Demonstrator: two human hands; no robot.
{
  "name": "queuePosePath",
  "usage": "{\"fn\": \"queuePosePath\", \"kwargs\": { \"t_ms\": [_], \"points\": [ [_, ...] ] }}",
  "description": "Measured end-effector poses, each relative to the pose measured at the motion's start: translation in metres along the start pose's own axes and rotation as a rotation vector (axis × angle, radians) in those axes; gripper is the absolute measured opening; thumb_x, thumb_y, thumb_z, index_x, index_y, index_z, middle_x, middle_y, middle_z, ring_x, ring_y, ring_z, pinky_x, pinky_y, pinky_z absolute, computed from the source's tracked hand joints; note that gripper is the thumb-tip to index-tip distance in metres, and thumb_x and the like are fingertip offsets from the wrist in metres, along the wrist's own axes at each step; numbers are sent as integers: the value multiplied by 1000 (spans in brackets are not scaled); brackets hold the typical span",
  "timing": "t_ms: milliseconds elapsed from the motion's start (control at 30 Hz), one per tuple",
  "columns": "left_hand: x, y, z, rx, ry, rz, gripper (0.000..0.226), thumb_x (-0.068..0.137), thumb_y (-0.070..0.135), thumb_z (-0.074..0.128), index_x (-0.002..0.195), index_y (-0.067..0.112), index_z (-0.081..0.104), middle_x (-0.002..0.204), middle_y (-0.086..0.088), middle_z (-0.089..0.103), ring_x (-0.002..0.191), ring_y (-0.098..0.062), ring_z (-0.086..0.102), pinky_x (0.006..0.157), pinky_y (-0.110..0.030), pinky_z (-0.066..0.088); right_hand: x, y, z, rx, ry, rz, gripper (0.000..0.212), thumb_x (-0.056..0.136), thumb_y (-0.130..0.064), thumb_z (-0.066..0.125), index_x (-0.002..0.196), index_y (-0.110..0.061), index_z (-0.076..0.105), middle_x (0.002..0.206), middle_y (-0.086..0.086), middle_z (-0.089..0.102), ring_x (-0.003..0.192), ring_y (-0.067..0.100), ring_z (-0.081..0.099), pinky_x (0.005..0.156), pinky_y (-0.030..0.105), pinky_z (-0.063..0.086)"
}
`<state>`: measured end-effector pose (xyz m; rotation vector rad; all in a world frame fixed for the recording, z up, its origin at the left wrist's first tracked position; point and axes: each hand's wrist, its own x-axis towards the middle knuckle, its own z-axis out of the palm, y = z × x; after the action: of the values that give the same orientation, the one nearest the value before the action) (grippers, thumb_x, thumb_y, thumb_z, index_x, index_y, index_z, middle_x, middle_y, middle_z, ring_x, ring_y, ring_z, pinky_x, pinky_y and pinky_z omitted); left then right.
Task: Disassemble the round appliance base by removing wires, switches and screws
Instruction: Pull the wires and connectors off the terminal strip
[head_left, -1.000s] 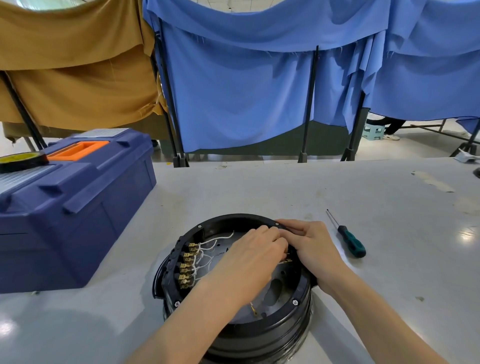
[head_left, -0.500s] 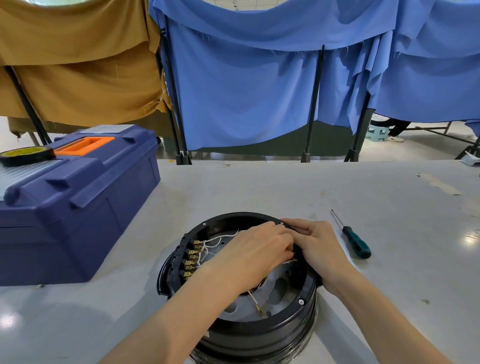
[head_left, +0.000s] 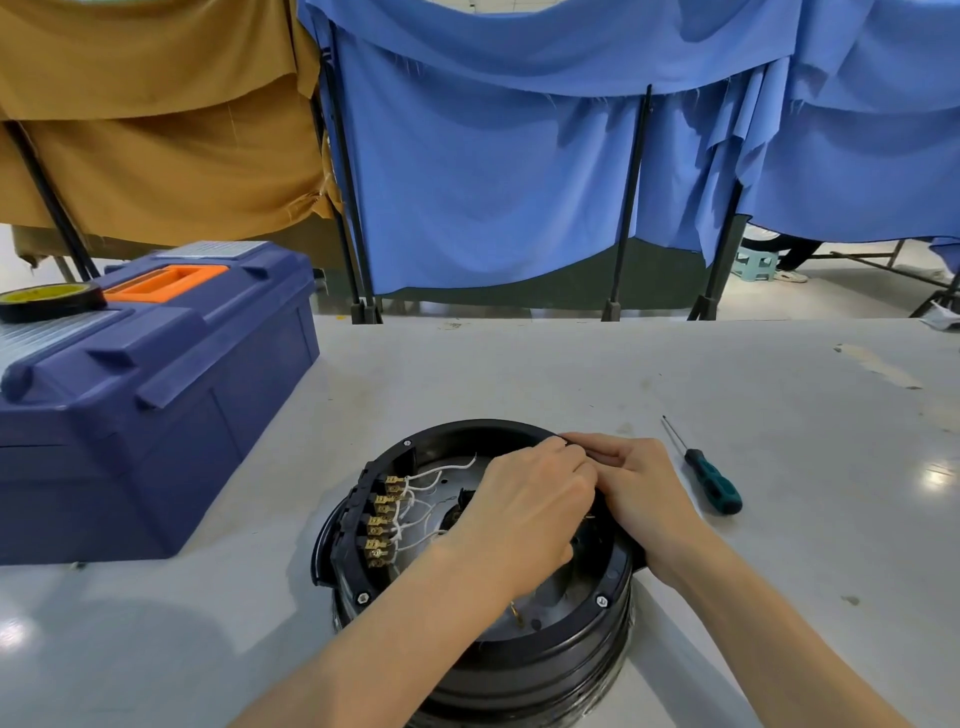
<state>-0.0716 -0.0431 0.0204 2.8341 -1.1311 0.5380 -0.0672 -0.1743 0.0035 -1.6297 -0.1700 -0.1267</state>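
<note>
The round black appliance base (head_left: 470, 430) lies open side up at the table's near edge. Brass terminals (head_left: 381, 519) with white wires (head_left: 418, 488) line its inner left wall. A loose brass-tipped wire (head_left: 514, 613) shows below my left wrist. My left hand (head_left: 524, 501) reaches across the inside, fingers curled down at the inner right wall over a small brass connector that is mostly hidden. My right hand (head_left: 647, 486) grips the base's right rim from outside, its fingertips meeting those of the left hand.
A teal-handled screwdriver (head_left: 711, 480) lies on the grey table (head_left: 519, 374) just right of my right hand. A blue toolbox (head_left: 156, 395) with an orange handle stands at the left, with a roll of black tape (head_left: 49, 300) on its lid. Cloth-draped frames stand behind the table.
Both hands stay at the base's right rim, fingers working in the same spot. The view has shifted slightly. Nothing has visibly come free.
</note>
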Motion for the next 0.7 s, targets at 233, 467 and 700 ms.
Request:
{"fn": "queuePosePath", "kwargs": {
  "t_ms": [233,467,700],
  "points": [
    [2,5,2,-96,30,-82,17,79,5,54,95,10,57,104,-5,58,102,-22,48,69,-23,22,0,1,-1,-10,1,5,47,88,5,55,74,-32,79,88,13,75,77,15,69,71,28,58],
    [1,7,4,-88,38,-93,22,78,5,52,98,10,57,107,-3,57,103,-20,46,70,-22,21,0,1,-1,-2,5,18,50,88,5,56,71,-35,78,84,4,77,78,12,71,69,23,58],
    [0,8,2,-74,16,-96,14,80,5,53,91,14,53,102,-4,56,99,-21,46,68,-24,20,1,2,-1,-7,1,15,46,87,4,59,71,-35,78,86,11,75,75,13,69,69,25,58]
  ]
}}
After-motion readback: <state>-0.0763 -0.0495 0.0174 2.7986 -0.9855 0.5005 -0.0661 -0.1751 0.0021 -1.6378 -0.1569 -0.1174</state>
